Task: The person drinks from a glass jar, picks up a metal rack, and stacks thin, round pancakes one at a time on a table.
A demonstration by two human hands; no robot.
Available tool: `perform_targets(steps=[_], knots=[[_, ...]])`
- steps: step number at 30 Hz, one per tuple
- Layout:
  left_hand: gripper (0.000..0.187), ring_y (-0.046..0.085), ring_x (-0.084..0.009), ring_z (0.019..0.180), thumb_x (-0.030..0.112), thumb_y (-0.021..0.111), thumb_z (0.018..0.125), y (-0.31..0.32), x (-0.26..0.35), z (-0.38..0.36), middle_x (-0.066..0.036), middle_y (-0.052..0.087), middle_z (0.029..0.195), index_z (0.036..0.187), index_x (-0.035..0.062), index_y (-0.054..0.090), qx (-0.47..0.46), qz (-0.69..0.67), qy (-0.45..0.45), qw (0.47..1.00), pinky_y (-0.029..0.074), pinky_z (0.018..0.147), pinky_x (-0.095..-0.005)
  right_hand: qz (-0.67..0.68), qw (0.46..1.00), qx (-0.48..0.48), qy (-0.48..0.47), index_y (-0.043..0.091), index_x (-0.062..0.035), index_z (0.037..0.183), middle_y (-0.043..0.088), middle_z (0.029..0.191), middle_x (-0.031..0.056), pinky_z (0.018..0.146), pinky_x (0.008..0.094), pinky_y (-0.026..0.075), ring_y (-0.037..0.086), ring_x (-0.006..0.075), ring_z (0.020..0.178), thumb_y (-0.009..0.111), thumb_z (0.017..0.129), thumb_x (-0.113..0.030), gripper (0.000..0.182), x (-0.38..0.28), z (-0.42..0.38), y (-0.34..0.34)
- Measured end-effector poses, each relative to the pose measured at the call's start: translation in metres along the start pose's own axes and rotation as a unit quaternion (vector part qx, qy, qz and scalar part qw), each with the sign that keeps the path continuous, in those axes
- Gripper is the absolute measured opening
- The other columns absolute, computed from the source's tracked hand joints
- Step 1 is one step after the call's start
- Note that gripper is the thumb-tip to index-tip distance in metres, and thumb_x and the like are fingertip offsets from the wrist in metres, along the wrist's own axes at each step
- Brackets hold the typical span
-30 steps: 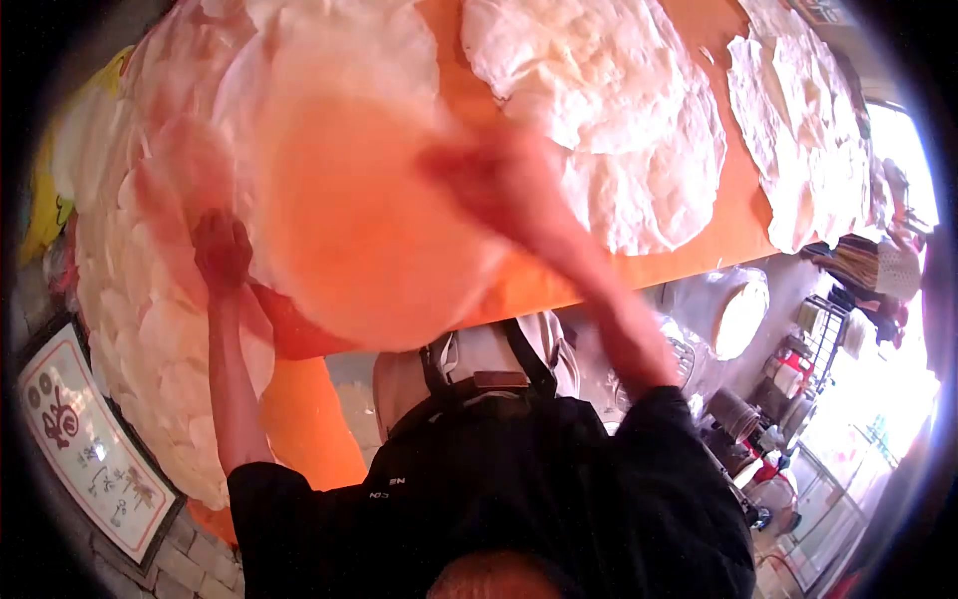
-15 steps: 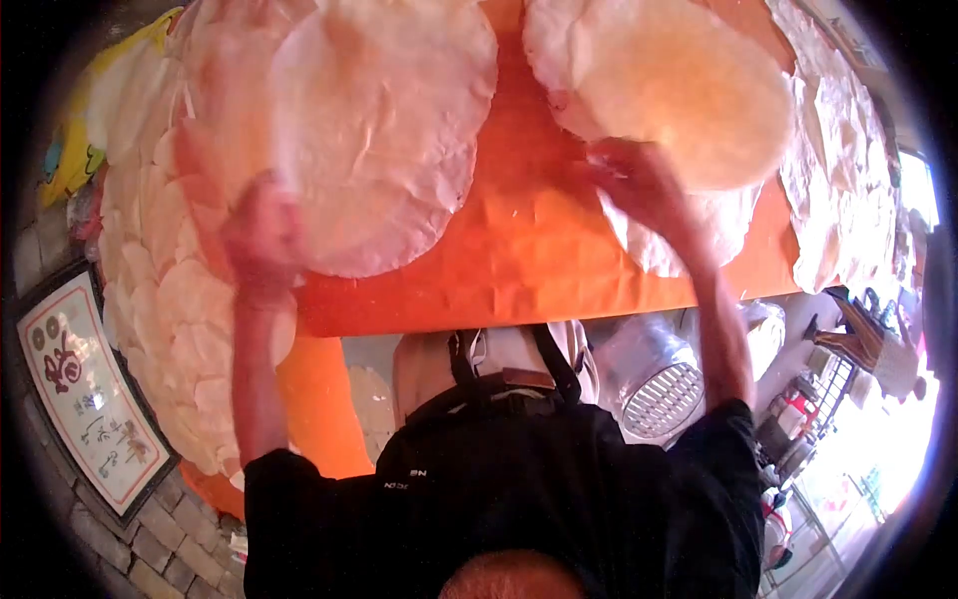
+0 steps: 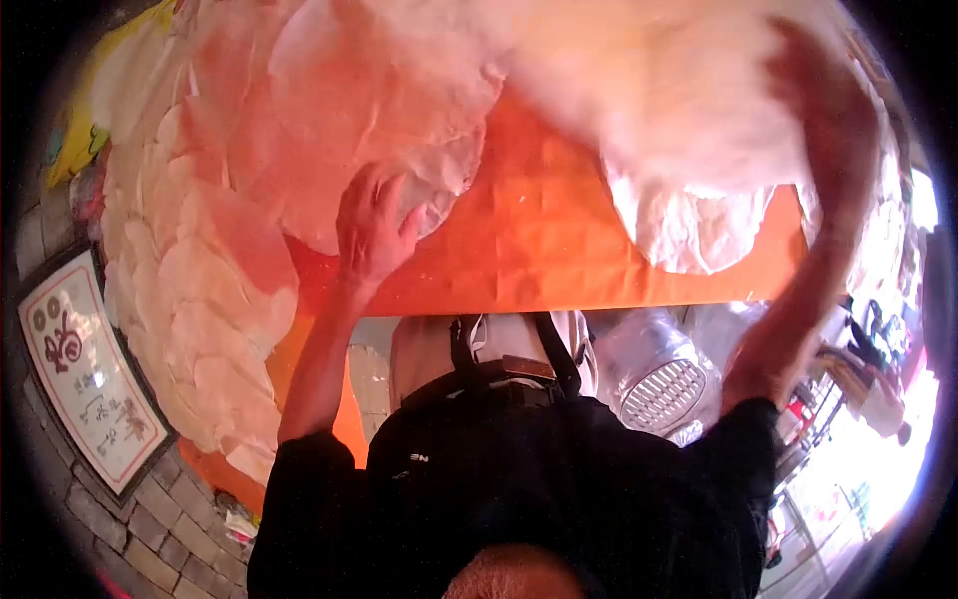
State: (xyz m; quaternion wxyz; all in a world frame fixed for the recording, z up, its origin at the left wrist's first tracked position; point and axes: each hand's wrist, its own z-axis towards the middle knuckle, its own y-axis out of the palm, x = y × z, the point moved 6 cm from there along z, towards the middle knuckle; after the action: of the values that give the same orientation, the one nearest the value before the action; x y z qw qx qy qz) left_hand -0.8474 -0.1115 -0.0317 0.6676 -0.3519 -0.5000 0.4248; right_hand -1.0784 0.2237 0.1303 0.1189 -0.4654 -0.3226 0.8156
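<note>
Large thin round sheets lie on an orange tabletop (image 3: pixel 529 240). My left hand (image 3: pixel 377 225) rests on the near edge of the middle-left sheet (image 3: pixel 349 110), fingers apart and pointing away from me. Reaching far to the right, my right hand (image 3: pixel 808 75) is blurred at the right edge of a big pale sheet (image 3: pixel 659 90), itself smeared by motion. Whether the fingers grip that sheet cannot be made out. A whiter sheet (image 3: pixel 689 225) shows beneath it near the table's front.
Overlapping sheets (image 3: pixel 200 339) cover the left side. A framed sign (image 3: pixel 95 379) stands on the brick floor at the left. Below the table's front edge are a pale bag (image 3: pixel 419 349) and a slotted round item (image 3: pixel 664 394). Another person (image 3: pixel 878 404) is at the far right.
My right hand has moved outward and away to the right. The right-hand pale sheet has spread leftward over the middle. My left hand has shifted right along the left sheet's near edge.
</note>
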Motion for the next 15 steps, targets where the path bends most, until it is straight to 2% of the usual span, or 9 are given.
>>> perform_targets(steps=[3,5,6,7,8,9,11,13,15], knots=[[0.057,0.047,-0.0414,0.125,0.021,0.076,0.076,0.022,-0.029,0.004,-0.023,0.050,0.133,0.124,-0.0010,0.055,-0.056,0.038,-0.045,0.997,0.040,0.101,-0.0507,-0.368,0.928,0.053,-0.018,0.065,-0.0087,0.125,0.066,0.124,0.0107,0.093,0.0325,0.052,0.066,0.0194,0.106,0.056,0.100,-0.019,0.029,-0.090,0.021,-0.061],[0.061,0.048,-0.0400,0.124,0.021,0.076,0.075,0.026,-0.039,0.005,-0.022,0.050,0.133,0.127,-0.0008,0.055,-0.045,0.055,-0.046,0.996,0.040,0.101,-0.0503,-0.268,0.963,-0.001,-0.009,0.065,-0.0079,0.124,0.066,0.123,0.0124,0.094,0.0318,0.051,0.064,0.0211,0.111,0.057,0.098,-0.011,0.028,-0.066,0.004,-0.048],[0.060,0.048,-0.0399,0.124,0.021,0.076,0.075,0.020,-0.037,0.012,-0.022,0.051,0.132,0.127,-0.0007,0.055,-0.043,0.058,-0.046,0.996,0.040,0.101,-0.0502,-0.415,0.904,-0.044,-0.089,0.065,-0.0155,0.117,0.069,0.111,0.0102,0.079,0.0362,0.057,0.070,0.0279,0.090,0.053,0.094,-0.012,0.026,-0.047,-0.002,-0.021],[0.060,0.048,-0.0398,0.124,0.021,0.076,0.074,0.017,-0.038,0.018,-0.021,0.052,0.132,0.126,-0.0006,0.055,-0.039,0.062,-0.046,0.996,0.041,0.102,-0.0501,-0.426,0.900,-0.092,0.018,0.065,-0.0150,0.119,0.069,0.109,0.0122,0.080,0.0415,0.055,0.068,0.0300,0.094,0.055,0.095,-0.020,0.026,-0.015,-0.012,0.001],[0.060,0.049,-0.0397,0.123,0.022,0.076,0.075,0.019,-0.042,0.021,-0.021,0.052,0.131,0.126,-0.0007,0.055,-0.032,0.046,-0.041,0.998,0.041,0.101,-0.0500,-0.537,0.816,-0.211,0.043,0.064,-0.0114,0.119,0.069,0.107,0.0148,0.081,0.0441,0.054,0.066,0.0336,0.098,0.058,0.094,-0.028,0.030,0.032,-0.022,0.043],[0.060,0.049,-0.0397,0.123,0.022,0.076,0.075,0.021,-0.046,0.024,-0.021,0.053,0.130,0.126,-0.0008,0.055,-0.028,0.029,-0.037,0.999,0.041,0.101,-0.0498,-0.450,0.870,-0.197,0.040,0.063,-0.0051,0.124,0.065,0.120,0.0219,0.095,0.0371,0.048,0.063,0.0325,0.113,0.068,0.089,-0.028,0.042,0.022,-0.041,0.073],[0.061,0.050,-0.0395,0.122,0.023,0.077,0.074,0.020,-0.053,0.025,-0.020,0.054,0.129,0.126,-0.0007,0.056,-0.020,0.018,-0.039,0.999,0.042,0.100,-0.0495,0.048,0.949,-0.243,0.194,0.062,-0.0004,0.123,0.070,0.105,0.0101,0.078,0.0332,0.053,0.066,0.0184,0.090,0.072,0.088,-0.033,0.049,0.061,-0.066,0.160],[0.062,0.051,-0.0393,0.121,0.025,0.078,0.073,0.016,-0.055,0.021,-0.020,0.055,0.127,0.126,-0.0004,0.056,-0.024,0.026,-0.054,0.998,0.043,0.099,-0.0490,0.350,0.810,-0.186,0.432,0.066,0.0012,0.113,0.068,0.093,0.0043,0.068,0.0282,0.052,0.062,0.0107,0.077,0.074,0.087,-0.027,0.039,0.041,-0.081,0.220],[0.064,0.050,-0.0402,0.121,0.026,0.079,0.072,0.002,-0.041,0.005,-0.021,0.054,0.129,0.126,-0.0007,0.055,-0.039,0.011,-0.066,0.997,0.042,0.100,-0.0496,0.354,0.855,-0.064,0.375,0.068,-0.0005,0.106,0.067,0.088,0.0044,0.061,0.0263,0.050,0.061,0.0111,0.070,0.074,0.087,-0.022,0.030,0.076,-0.086,0.282]])
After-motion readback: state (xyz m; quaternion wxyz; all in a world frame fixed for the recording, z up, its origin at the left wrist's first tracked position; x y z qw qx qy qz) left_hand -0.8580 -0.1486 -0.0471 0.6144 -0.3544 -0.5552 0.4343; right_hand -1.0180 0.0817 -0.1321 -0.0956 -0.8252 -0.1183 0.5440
